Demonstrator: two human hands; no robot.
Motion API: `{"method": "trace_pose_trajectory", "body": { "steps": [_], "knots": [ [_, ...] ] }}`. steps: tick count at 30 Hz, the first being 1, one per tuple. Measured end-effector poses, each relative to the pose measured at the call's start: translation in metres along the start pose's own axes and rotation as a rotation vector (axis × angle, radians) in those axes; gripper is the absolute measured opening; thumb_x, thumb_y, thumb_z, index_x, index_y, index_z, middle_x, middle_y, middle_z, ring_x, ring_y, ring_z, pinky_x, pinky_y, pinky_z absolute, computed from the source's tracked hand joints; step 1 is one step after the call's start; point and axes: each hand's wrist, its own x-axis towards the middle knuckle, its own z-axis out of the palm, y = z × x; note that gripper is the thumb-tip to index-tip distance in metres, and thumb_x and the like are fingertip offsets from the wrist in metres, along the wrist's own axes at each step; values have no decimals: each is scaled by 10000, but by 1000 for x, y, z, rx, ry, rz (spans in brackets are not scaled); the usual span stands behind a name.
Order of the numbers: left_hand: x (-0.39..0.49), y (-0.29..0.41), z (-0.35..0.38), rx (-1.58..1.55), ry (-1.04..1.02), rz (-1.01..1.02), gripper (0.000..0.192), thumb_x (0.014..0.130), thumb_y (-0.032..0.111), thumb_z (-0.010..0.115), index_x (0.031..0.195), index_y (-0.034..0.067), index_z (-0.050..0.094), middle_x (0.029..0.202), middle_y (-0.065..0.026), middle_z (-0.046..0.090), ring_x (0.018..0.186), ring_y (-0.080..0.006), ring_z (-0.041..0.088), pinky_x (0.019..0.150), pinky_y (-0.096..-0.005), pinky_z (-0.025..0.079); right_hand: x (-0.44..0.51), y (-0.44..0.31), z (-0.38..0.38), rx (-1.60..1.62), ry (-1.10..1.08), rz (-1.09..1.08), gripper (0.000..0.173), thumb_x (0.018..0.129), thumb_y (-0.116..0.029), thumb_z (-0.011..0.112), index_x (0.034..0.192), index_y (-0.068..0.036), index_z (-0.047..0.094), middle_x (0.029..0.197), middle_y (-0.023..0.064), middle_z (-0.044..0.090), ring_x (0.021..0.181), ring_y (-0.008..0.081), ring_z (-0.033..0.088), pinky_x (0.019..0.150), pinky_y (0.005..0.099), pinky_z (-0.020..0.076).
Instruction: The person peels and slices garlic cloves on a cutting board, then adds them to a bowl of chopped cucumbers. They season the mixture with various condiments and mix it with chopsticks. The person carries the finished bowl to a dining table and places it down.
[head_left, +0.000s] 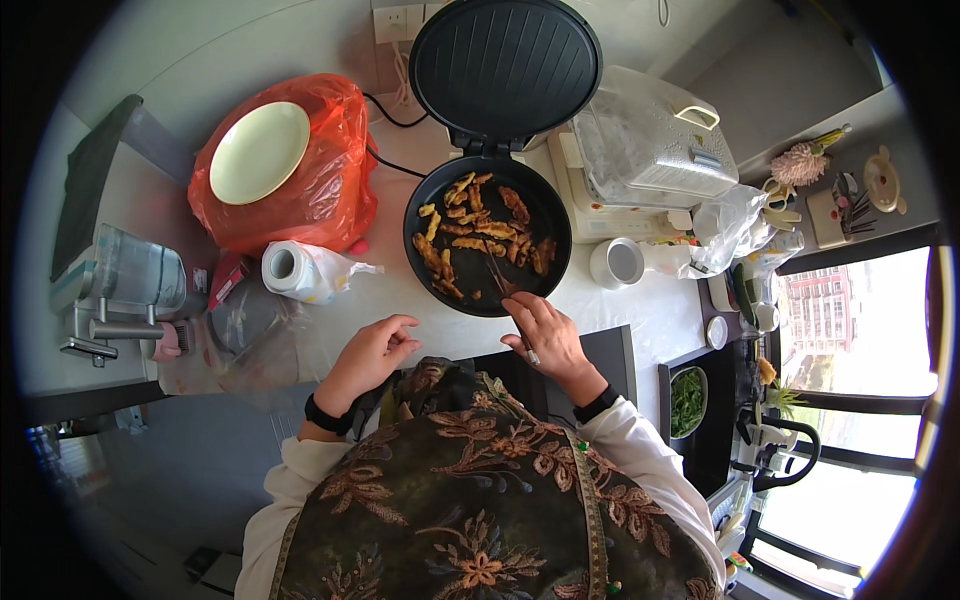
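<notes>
My right hand (547, 334) grips a pair of dark chopsticks (497, 276) by the near rim of an electric griddle pan. Their tips reach down among the browned fried strips (491, 229) scattered over the pan's black cooking plate (480, 274). The griddle's ribbed lid (506, 67) is raised on its hinge at the back. My left hand (371, 349) is held over the counter's front edge, left of the pan, with nothing in it. Its fingers are loosely curled and the thumb stands apart from them.
Left of the griddle, a pale plate (259, 153) rests on a red plastic bag (337, 180), behind a paper roll (300, 271). A clear-lidded appliance (652, 142) and a white cup (617, 263) stand to the right. Farther right is a bowl of green leaves (688, 403). A cord (394, 161) runs behind.
</notes>
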Motion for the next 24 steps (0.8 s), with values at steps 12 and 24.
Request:
{"method": "trace_pose_trajectory", "body": {
  "steps": [12,24],
  "knots": [
    [-2,1,-1,9,19,10,306,966,169,703,1206,7,605,897,-137,712,799,-259,703,741,-354,551,18,45,-2,1167,408,797,624,1112,-469,357,1147,78,654,985,203,708,871,284,743,826,376,628],
    [-4,-4,-1,8,37,17,319,962,187,712,1203,7,606,889,-126,699,781,-241,684,733,-346,546,-15,47,-26,973,408,768,633,1123,-466,312,1159,72,643,979,171,706,822,248,736,774,357,632]
  ]
}}
